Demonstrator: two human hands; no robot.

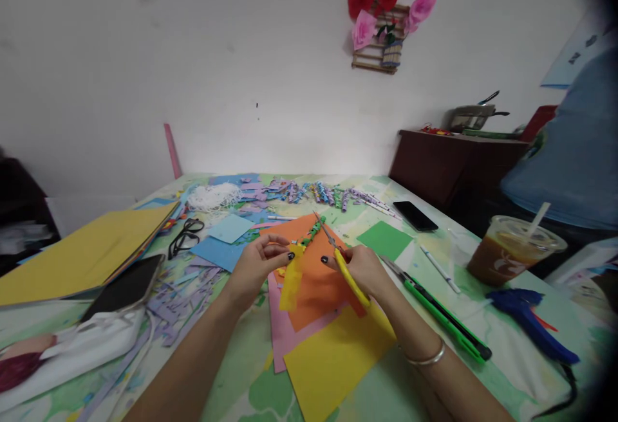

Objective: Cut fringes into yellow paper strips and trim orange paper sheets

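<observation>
Between its thumb and fingers, my left hand (263, 256) pinches a yellow paper strip (291, 284) that hangs down, its lower end blurred. A thin stick wrapped in green curled paper (313, 230) slants up and away from the same fingers. My right hand (364, 267) grips yellow-handled scissors (355, 284), with the blades pointing away toward the tip of the green-wrapped stick. Whether the blades touch the stick I cannot tell. Under both hands lies an orange paper sheet (309, 306), over pink paper (280, 345) and beside yellow paper (333, 364).
A green utility knife (444, 316), a blue glue gun (535, 322) and an iced drink cup (512, 255) stand or lie at right. A phone (415, 215) is farther back. Glasses (186, 237), purple paper scraps (188, 293) and yellow sheets (91, 251) are at left.
</observation>
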